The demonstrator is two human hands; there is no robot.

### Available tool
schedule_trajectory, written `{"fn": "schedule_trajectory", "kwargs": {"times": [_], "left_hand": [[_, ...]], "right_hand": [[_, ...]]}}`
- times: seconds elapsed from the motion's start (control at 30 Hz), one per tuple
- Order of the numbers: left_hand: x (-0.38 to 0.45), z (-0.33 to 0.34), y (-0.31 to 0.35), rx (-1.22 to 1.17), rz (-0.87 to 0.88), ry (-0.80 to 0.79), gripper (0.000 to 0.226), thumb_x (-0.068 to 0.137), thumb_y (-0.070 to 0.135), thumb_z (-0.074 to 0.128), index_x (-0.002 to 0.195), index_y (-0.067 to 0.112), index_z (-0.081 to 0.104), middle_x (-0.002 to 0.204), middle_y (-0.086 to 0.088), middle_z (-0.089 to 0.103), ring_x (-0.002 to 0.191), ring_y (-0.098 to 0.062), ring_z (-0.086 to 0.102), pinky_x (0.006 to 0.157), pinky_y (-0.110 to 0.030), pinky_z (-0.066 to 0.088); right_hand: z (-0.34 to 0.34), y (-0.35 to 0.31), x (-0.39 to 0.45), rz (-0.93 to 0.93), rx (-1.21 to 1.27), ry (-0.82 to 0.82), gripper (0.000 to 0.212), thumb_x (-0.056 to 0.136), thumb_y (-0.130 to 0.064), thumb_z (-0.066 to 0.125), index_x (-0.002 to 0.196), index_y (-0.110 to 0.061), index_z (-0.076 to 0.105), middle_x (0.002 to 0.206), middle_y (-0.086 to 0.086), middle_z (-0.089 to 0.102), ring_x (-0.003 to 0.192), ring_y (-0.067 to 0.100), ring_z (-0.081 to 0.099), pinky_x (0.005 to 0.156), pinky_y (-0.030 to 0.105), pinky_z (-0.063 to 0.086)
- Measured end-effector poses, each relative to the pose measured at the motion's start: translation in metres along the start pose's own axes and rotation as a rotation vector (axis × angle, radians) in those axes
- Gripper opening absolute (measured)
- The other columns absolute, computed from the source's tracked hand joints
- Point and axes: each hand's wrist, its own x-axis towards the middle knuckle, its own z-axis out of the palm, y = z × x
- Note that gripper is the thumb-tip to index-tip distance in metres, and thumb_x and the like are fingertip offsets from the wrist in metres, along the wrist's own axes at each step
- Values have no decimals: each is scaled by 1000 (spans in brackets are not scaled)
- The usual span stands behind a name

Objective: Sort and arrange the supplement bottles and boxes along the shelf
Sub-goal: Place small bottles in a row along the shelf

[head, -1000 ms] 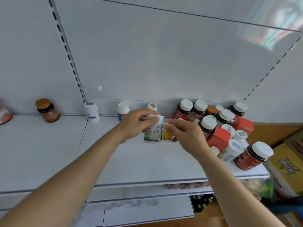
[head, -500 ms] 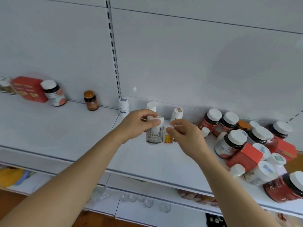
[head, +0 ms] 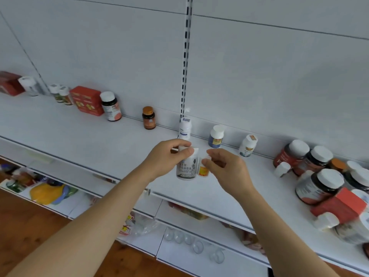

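A person's left hand [head: 165, 156] grips a white bottle [head: 186, 166] by its cap above the shelf [head: 83, 140], while the right hand [head: 225, 168] pinches a small yellow-labelled bottle [head: 202, 168] touching its side. Both look light, rigid and smooth, probably best held around the body.

On the white metal shelf [head: 83, 140], the left hand [head: 165, 156] holds a tall white bottle with black print [head: 186, 166], touching a small white bottle with an orange label [head: 203, 169] on its right, held by the right hand [head: 227, 168]. Behind them, along the far wall, stand an amber bottle with a copper cap [head: 148, 117] to the left and a white bottle with a blue label [head: 216, 136] to the right. A crowd of dark, white-capped bottles [head: 317, 184] sits at far right
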Motion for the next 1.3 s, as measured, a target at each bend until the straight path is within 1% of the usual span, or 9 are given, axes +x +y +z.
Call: {"fn": "schedule_trajectory", "kwargs": {"times": [0.07,0.2,0.37,0.47,0.57,0.7,0.93,1.03,1.3], "left_hand": [[-2,-15,-6,0,13,2,27,88,41,69,113,32,69,104,11,70,93,-9,67,88,-38,57],[-8,-50,-17,-2,47,-31,25,86,45,69,109,36,69,104,13,69,92,-8,67,87,-39,58],[-13,-103,-38,8,109,6,29,87,52,64,110,35,70,102,14,70,91,-8,67,84,-39,58],[-19,-131,-52,24,113,4,28,89,53,60,112,38,68,104,15,69,92,-5,65,85,-36,57],[-20,-156,-60,21,99,3,28,91,50,59,115,36,68,105,15,68,93,-4,65,84,-35,57],[-12,-180,-73,-1,70,23,24,90,50,61,110,39,68,104,15,69,91,-4,65,84,-36,57],[11,-217,-91,53,0,76,19,88,49,65,105,41,69,102,15,69,90,-6,66,87,-40,56],[25,-231,-89,71,-12,95,21,85,49,68,104,40,70,97,15,70,88,-6,66,87,-38,56],[51,-262,-97,55,-4,103,28,84,44,71,110,32,70,104,12,70,90,-4,67,87,-37,57]], "right_hand": [[11,-11,-1,-2,-16,18,21,86,-31,74,106,-30,70,88,-13,71,80,2,66,76,14,50],[47,-35,-7,-11,-51,70,13,89,-33,70,102,-30,72,79,-13,70,72,0,63,68,9,44],[103,-64,-14,-31,-40,119,18,91,-34,67,107,-29,73,85,-13,72,77,1,65,70,8,46],[133,-77,-17,-29,-41,104,20,92,-33,67,109,-27,73,87,-13,72,77,1,65,69,7,45],[155,-89,-13,-30,-58,88,21,92,-32,67,110,-25,73,87,-16,71,78,-2,64,69,6,45],[175,-99,4,-60,-106,45,21,92,-31,66,111,-24,73,85,-17,70,78,-8,61,68,3,42],[209,-105,52,-90,-96,-13,20,92,-31,66,109,-23,72,88,-16,70,79,-11,59,66,2,40],[220,-109,71,-92,-65,-29,18,92,-31,66,108,-24,72,91,-16,70,82,-12,59,66,1,40],[241,-121,112,-93,-96,-63,17,92,-32,65,108,-26,71,93,-16,69,83,-14,57,65,1,40]]}}
